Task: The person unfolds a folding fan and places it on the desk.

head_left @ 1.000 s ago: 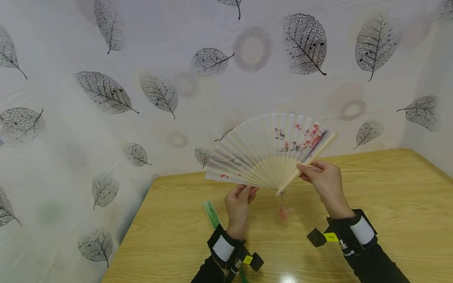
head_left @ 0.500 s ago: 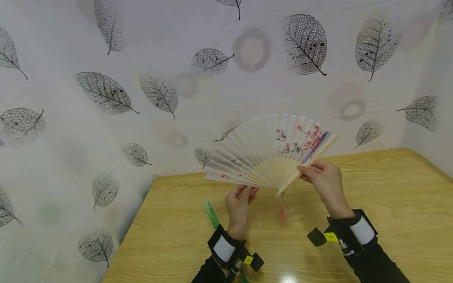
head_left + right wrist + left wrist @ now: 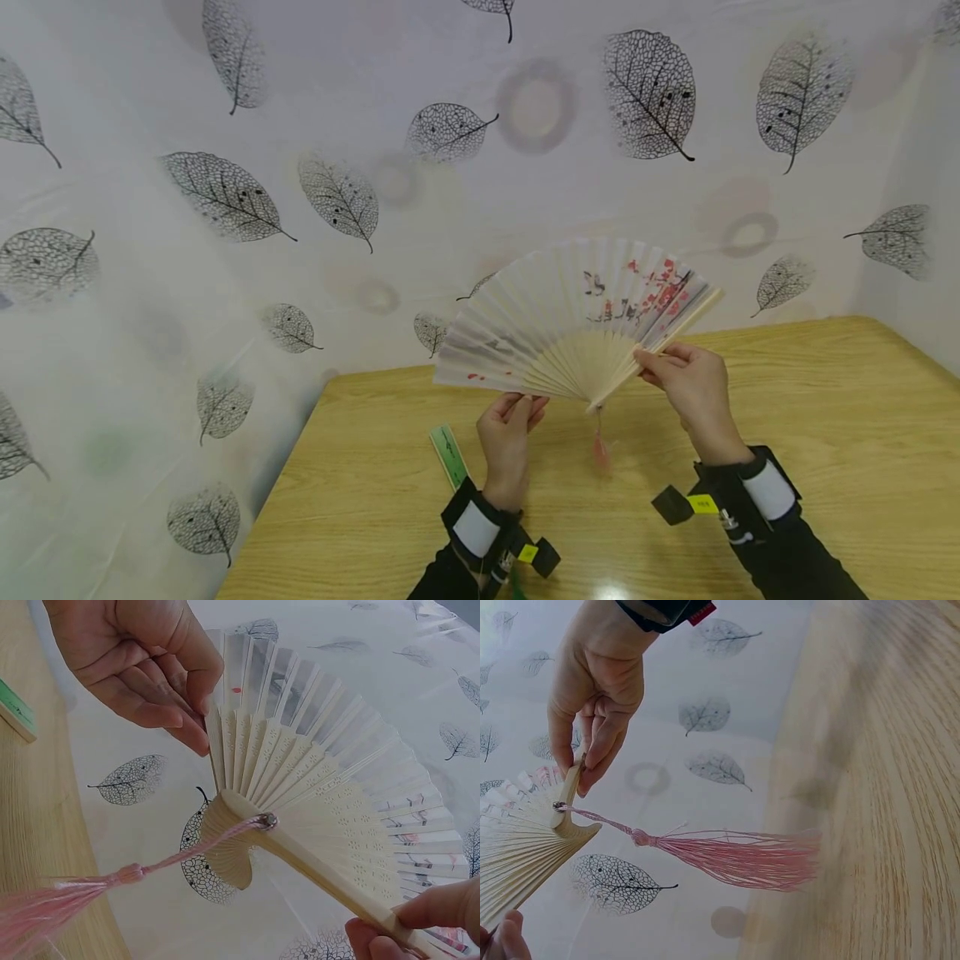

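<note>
A pale folding fan (image 3: 570, 333), printed with red blossoms and dark figures, is spread in a wide arc above the table. At its lower left edge, my left hand (image 3: 506, 446) pinches the outer stick between thumb and fingers. The thick outer rib on the other side is gripped by my right hand (image 3: 693, 396), thumb towards me. A pink tassel (image 3: 735, 859) hangs from the fan's pivot. Seen from the right wrist, the pierced wooden ribs (image 3: 322, 780) fan out between both hands.
On the wooden table (image 3: 360, 500) lies a flat green strip (image 3: 450, 454) with black marks, partly hidden by my left wrist. Green threads (image 3: 517, 586) show below that wrist. A pale leaf-printed covering (image 3: 390, 192) rises behind the table.
The fan's right outer rib has swung slightly outward and down with my right hand, so the fan is spread a little wider. My left hand stays almost still.
</note>
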Available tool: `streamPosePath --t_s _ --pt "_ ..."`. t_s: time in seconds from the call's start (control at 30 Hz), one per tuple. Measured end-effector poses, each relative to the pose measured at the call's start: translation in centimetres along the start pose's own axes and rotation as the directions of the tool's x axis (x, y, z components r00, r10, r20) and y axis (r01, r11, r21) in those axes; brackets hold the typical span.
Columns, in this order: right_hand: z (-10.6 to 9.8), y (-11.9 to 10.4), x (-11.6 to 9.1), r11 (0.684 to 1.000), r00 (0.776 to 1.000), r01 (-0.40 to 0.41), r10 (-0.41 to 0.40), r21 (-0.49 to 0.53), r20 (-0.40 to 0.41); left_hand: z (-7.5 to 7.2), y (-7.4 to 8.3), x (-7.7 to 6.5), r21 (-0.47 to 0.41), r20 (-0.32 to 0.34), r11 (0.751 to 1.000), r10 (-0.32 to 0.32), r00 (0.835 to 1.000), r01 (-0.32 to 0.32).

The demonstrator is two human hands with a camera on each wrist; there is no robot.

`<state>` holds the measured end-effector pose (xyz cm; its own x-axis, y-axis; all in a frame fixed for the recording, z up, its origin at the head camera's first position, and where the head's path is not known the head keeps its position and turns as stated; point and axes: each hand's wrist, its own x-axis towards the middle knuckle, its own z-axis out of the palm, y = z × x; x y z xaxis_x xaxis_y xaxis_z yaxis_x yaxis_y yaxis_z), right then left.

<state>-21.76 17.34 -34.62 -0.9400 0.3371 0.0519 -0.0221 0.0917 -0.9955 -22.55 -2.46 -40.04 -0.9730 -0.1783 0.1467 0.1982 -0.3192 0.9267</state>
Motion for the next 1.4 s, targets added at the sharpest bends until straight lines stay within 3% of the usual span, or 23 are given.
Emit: streamPosePath --t_s 0.6,1.4 --pt "-0.02 -0.05 -0.02 0.993 1.000 -0.029 0.030 0.117 -0.005 0.05 -0.01 -0.18 -0.038 -0.012 0.999 0.011 1.000 -0.011" --pt "0.59 0.05 -0.03 0.990 1.000 0.010 -0.007 0.140 -0.019 -0.04 0.07 0.14 -0.079 -0.044 0.997 0.000 0.999 -0.004"
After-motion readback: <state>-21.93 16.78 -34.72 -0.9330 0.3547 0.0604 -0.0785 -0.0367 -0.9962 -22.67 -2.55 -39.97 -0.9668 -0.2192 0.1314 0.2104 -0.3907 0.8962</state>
